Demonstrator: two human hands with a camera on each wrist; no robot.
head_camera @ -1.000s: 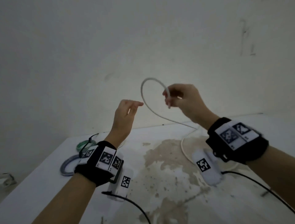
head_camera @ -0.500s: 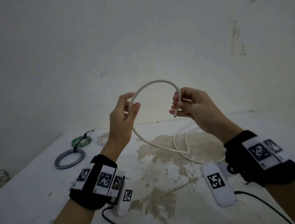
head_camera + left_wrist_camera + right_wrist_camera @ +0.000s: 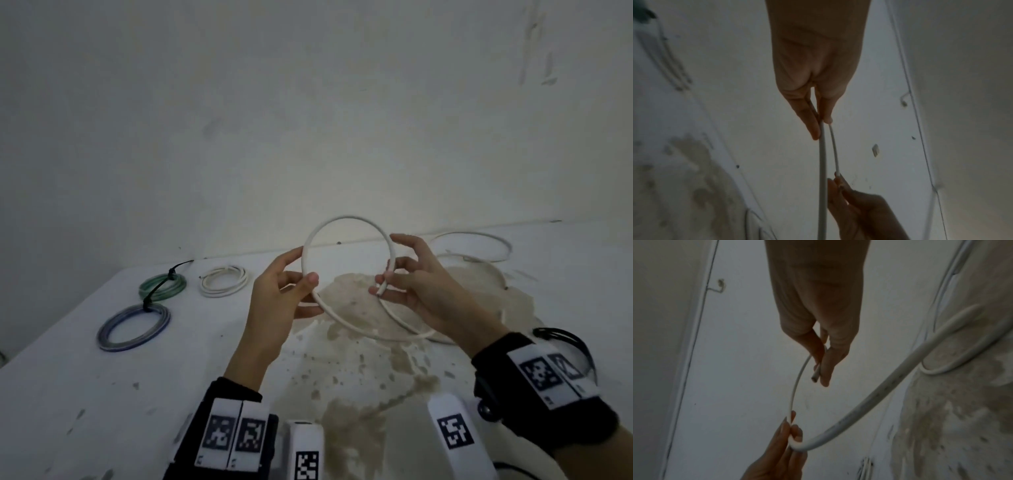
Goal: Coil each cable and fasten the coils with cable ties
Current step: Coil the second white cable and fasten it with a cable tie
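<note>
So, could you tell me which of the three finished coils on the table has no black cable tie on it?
The white coil; the green coil and blue-grey coil to its left each carry one.

Right hand pinching white cable near its cut end. Left hand below, pinching same cable at the bend.

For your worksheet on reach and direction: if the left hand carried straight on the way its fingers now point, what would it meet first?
Probably the right hand. The left hand pinches the white cable loop and points across it toward the right fingers; depth is uncertain, so it might pass alongside.
</note>
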